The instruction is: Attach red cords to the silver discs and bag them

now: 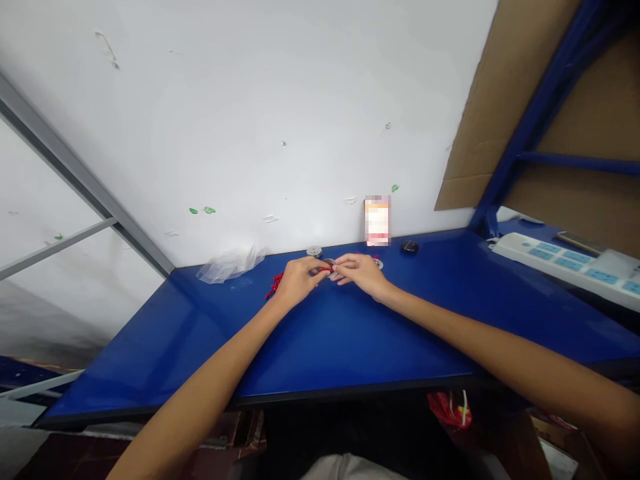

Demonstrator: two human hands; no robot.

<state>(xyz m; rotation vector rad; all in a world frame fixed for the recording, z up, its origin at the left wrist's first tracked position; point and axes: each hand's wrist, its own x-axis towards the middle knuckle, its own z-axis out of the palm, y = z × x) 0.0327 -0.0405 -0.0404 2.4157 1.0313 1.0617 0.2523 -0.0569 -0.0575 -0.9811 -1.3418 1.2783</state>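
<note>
My left hand and my right hand meet over the middle of the blue table, fingertips pinched close together. Between them is a small round silver-rimmed piece, partly hidden by the fingers. A thin red piece shows at my left fingertips. Beside my left wrist lies a heap of small red pieces. Just behind the hands stands a round silver tin-like object. Another round silver piece, with bits of red by it, is partly covered by my right hand.
A crumpled clear plastic bag lies at the back left. A phone-like screen, blurred out, leans on the white wall. Near it sits a small black object. A white power strip runs along the right side of the blue table.
</note>
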